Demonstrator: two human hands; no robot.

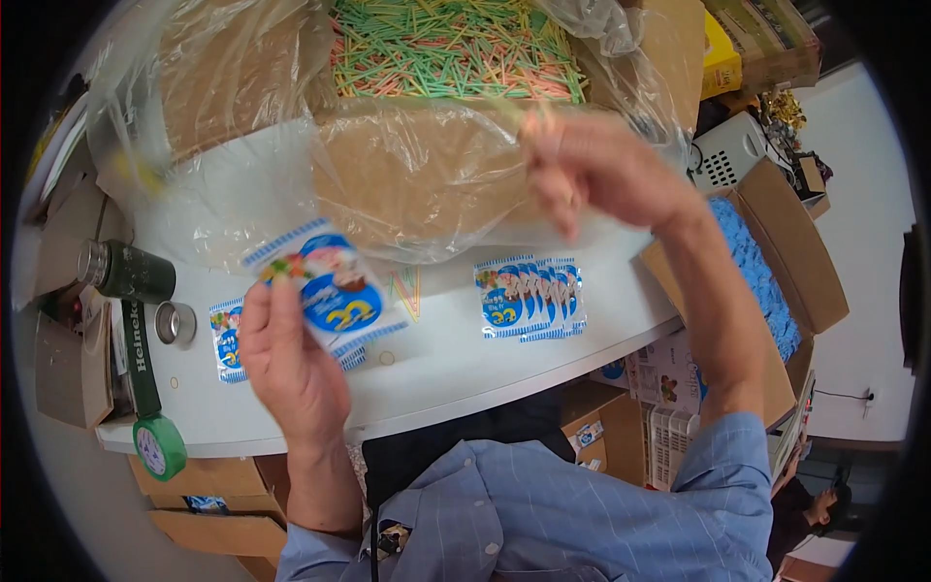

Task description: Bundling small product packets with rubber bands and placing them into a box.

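Blue sleeve; beyond, flask, tape.

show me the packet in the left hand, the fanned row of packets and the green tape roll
packet (335, 291): head view, middle of its blue front
row of packets (531, 297): head view, centre of the fan
green tape roll (160, 447): head view, its face

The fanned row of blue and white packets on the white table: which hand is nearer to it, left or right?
Right. The right hand is raised just above the row of packets, by the plastic-lined box. The left hand is farther to the left, holding a single packet.
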